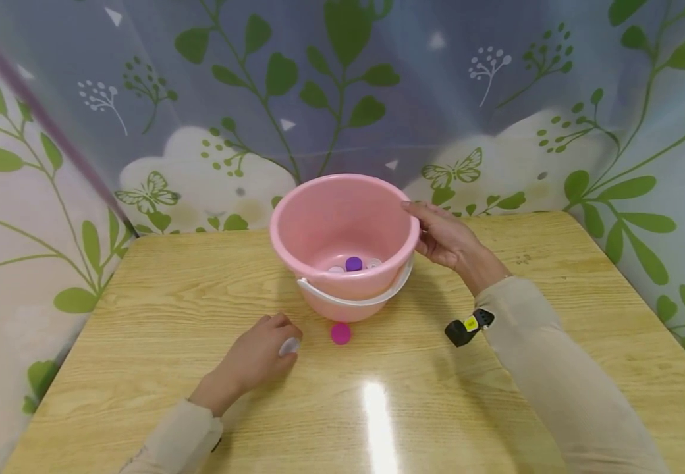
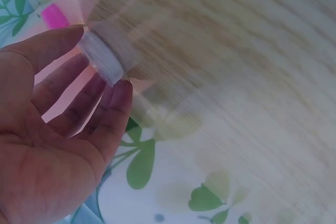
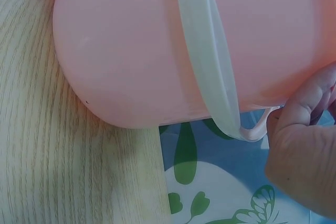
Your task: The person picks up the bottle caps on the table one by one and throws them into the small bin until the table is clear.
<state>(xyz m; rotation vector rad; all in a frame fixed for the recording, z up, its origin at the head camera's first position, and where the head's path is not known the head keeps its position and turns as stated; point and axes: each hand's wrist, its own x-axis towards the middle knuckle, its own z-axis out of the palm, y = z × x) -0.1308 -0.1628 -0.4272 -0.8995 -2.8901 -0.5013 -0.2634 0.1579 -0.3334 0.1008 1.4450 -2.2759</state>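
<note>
A pink bucket [image 1: 345, 289] with a white handle [image 1: 360, 302] stands on the wooden table. My right hand [image 1: 446, 237] grips its rim on the right side; the right wrist view catches only part of that hand [image 3: 304, 145]. To the front left of the bucket, my left hand [image 1: 262, 352] pinches a whitish translucent bottle cap [image 2: 102, 59] between thumb and fingertips, low over the table. A bright pink cap [image 1: 340, 334] lies just in front of the bucket. Inside the bucket are a purple cap [image 1: 354, 264] and pale or clear caps [image 1: 374, 263], partly hidden by the front rim.
The wooden table [image 1: 159, 316] runs back to a wall covering [image 1: 413, 99] printed with leaves and butterflies, close behind the bucket. On the right wrist sits a black strapped device [image 1: 464, 329]. A light glare marks the table's front.
</note>
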